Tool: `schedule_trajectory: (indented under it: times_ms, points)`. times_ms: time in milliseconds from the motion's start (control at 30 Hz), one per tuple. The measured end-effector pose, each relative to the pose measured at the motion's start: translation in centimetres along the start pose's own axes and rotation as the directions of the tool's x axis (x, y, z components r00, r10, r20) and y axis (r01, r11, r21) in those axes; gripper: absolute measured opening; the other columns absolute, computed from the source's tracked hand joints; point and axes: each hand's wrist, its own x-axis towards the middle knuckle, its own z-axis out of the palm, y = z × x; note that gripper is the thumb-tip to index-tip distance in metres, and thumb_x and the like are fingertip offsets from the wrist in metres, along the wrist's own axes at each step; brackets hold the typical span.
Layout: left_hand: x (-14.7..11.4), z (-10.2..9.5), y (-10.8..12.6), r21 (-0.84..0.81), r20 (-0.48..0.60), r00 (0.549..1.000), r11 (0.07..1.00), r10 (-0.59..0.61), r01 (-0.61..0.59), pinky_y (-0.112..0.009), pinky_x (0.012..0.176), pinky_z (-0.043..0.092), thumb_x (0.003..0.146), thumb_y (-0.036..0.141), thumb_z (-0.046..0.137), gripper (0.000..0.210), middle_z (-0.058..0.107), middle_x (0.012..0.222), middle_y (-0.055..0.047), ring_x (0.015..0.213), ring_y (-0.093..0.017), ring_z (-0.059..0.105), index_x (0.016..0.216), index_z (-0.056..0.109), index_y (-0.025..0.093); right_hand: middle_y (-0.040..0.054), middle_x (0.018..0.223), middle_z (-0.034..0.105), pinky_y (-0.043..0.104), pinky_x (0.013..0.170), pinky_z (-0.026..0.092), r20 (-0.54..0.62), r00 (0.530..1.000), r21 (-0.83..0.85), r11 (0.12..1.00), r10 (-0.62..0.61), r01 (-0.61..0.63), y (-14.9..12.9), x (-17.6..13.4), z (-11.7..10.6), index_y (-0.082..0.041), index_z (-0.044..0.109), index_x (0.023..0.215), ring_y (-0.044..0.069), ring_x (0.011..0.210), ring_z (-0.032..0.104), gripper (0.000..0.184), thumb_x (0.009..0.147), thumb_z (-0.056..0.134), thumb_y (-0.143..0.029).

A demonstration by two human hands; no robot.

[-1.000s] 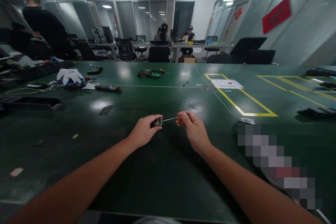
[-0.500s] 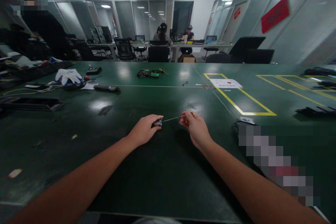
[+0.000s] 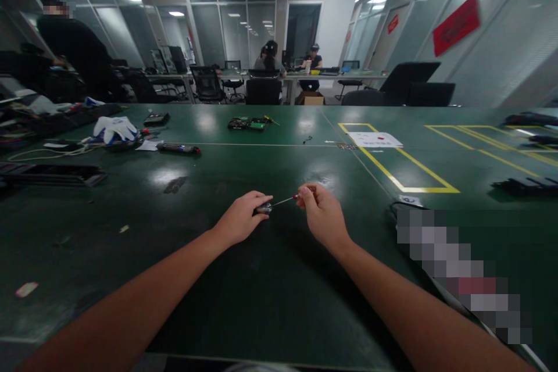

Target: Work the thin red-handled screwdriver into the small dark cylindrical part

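Note:
Over the green table [image 3: 244, 279], my left hand [image 3: 242, 218] is closed around a small silvery metal part [image 3: 264, 208], whose end shows between thumb and fingers. My right hand [image 3: 322, 209] pinches the red handle of a thin screwdriver [image 3: 285, 200]. Its shaft points left, with the tip at or very close to the metal part; I cannot tell if they touch. Most of the metal part and the far end of the handle are hidden by my fingers.
White gloves [image 3: 115, 129], a dark cylindrical tool [image 3: 178, 148] and an open black case with green inside [image 3: 247, 123] lie farther back. A white paper sheet [image 3: 375, 139] overlaps yellow tape [image 3: 427, 188]. A person in black [image 3: 74, 49] stands at the left.
My right hand has turned slightly, showing more of the screwdriver's red handle, and its shaft slants more. My left hand stays nearly in place. The standing person's head has shifted.

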Motion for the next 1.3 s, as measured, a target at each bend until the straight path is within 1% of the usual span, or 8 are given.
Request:
schedule_trajectory:
  times_ms: [233,433,667,733,867,1033,1167,1300]
  points:
    - [-0.1,0.0,-0.1,-0.037,-0.008,1.000,0.999,0.005,-0.005,-0.040,0.106,0.048,0.088,0.013,0.069,0.050,0.065,0.130,-0.008,0.117,-0.023,0.062,0.136,0.064,0.022,0.0042,0.075,0.072,0.035,0.069,0.046,-0.028,1.000,-0.029,1.000,-0.010,0.009,0.3,0.2,-0.1,-0.023,0.065,0.089,0.022,0.071,0.066,0.030,0.099,0.048,-0.045]
    - [0.0,-0.1,0.0,-0.053,-0.047,0.999,0.999,0.005,-0.008,-0.040,0.107,0.047,0.088,0.013,0.068,0.045,0.066,0.128,-0.009,0.118,-0.023,0.062,0.132,0.066,0.020,0.0051,0.077,0.071,0.035,0.069,0.045,-0.060,0.998,-0.047,0.999,-0.001,-0.002,0.3,0.3,-0.3,-0.023,0.064,0.090,0.022,0.072,0.066,0.029,0.100,0.047,-0.044]
    - [-0.4,-0.6,0.6,-0.009,-0.068,0.998,1.000,-0.010,0.009,-0.039,0.098,0.051,0.088,0.016,0.069,0.037,0.065,0.123,-0.009,0.108,-0.023,0.063,0.125,0.067,0.019,0.0052,0.079,0.072,0.034,0.067,0.043,-0.084,0.996,-0.040,0.999,0.000,-0.003,0.5,0.4,-0.6,-0.022,0.066,0.094,0.021,0.072,0.065,0.031,0.100,0.047,-0.046]
    - [-0.5,-0.9,0.8,0.035,-0.042,0.999,0.999,0.006,-0.004,-0.039,0.099,0.050,0.089,0.017,0.067,0.037,0.064,0.124,-0.009,0.110,-0.024,0.062,0.126,0.065,0.018,0.0051,0.079,0.072,0.035,0.068,0.044,-0.089,0.996,-0.033,0.999,0.001,-0.004,0.5,0.4,-0.6,-0.022,0.066,0.094,0.021,0.073,0.065,0.031,0.100,0.047,-0.046]
    - [-0.5,-1.3,1.2,0.118,0.077,0.997,0.993,-0.005,-0.005,-0.042,0.101,0.049,0.094,0.016,0.056,0.035,0.062,0.131,-0.011,0.115,-0.027,0.061,0.128,0.062,0.018,0.0051,0.080,0.072,0.035,0.071,0.045,-0.083,0.996,-0.012,1.000,0.014,-0.015,0.5,0.4,-0.7,-0.022,0.066,0.095,0.022,0.075,0.066,0.031,0.100,0.047,-0.046]
    - [0.1,-1.2,1.8,0.220,0.196,0.979,0.975,-0.056,0.012,-0.042,0.094,0.050,0.093,0.020,0.050,0.039,0.064,0.119,-0.014,0.109,-0.029,0.062,0.128,0.064,0.018,0.0049,0.079,0.072,0.036,0.072,0.046,-0.081,0.997,0.004,1.000,0.020,-0.019,0.3,0.4,-0.7,-0.023,0.065,0.092,0.022,0.075,0.066,0.030,0.100,0.048,-0.046]
    - [0.8,-0.3,1.9,0.295,0.208,0.977,0.955,-0.042,-0.022,-0.040,0.084,0.051,0.090,0.034,0.060,0.040,0.066,0.111,-0.014,0.098,-0.030,0.064,0.126,0.070,0.020,0.0052,0.079,0.072,0.036,0.072,0.046,-0.085,0.996,0.027,1.000,0.016,-0.013,0.4,0.4,-0.6,-0.023,0.065,0.092,0.023,0.074,0.066,0.031,0.099,0.049,-0.048]
    - [1.3,0.1,1.3,0.349,0.231,0.973,0.935,-0.019,-0.064,-0.038,0.079,0.050,0.094,0.030,0.056,0.031,0.068,0.108,-0.012,0.095,-0.028,0.065,0.117,0.075,0.023,0.0051,0.080,0.072,0.036,0.073,0.047,-0.071,0.997,0.027,1.000,0.013,-0.011,0.5,0.4,-0.6,-0.023,0.065,0.093,0.023,0.076,0.067,0.031,0.099,0.049,-0.048]
